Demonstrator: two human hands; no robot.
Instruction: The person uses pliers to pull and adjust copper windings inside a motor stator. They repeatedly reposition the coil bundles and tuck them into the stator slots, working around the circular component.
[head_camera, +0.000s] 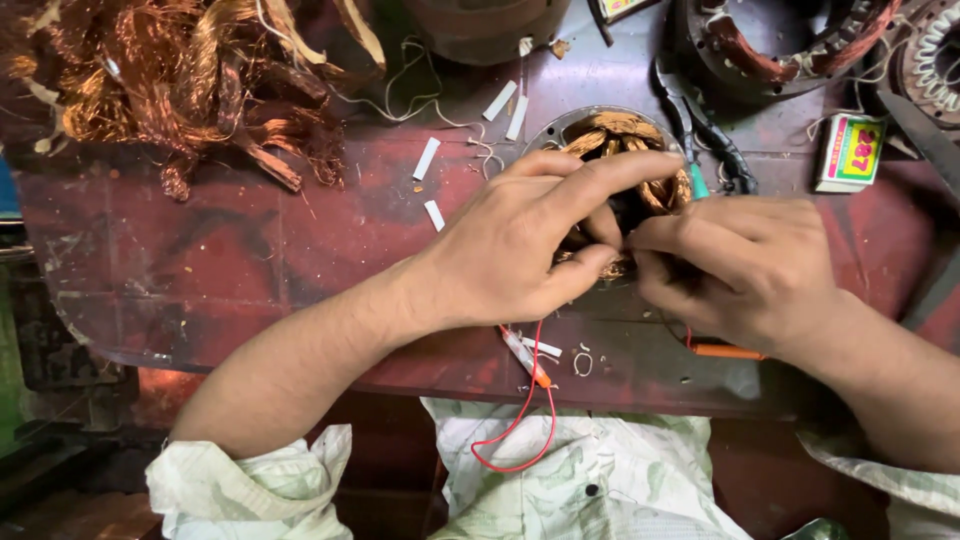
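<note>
A round motor stator (622, 135) with copper wire windings lies on the dark red workbench (250, 250). My left hand (530, 240) covers its left and front part, with the fingers curled onto the copper winding. From the right, my right hand (735, 265) meets it, fingers pinched at the same spot on the winding. The exact grip point is hidden between the fingers. A red wire (525, 415) loops down from under my left hand over the bench's front edge.
A heap of scrap copper wire (180, 80) fills the back left. White insulation strips (427, 158) lie scattered. Pliers (690, 140) lie behind the stator, a small box (848, 152) to the right, other stators (790, 45) at the back right.
</note>
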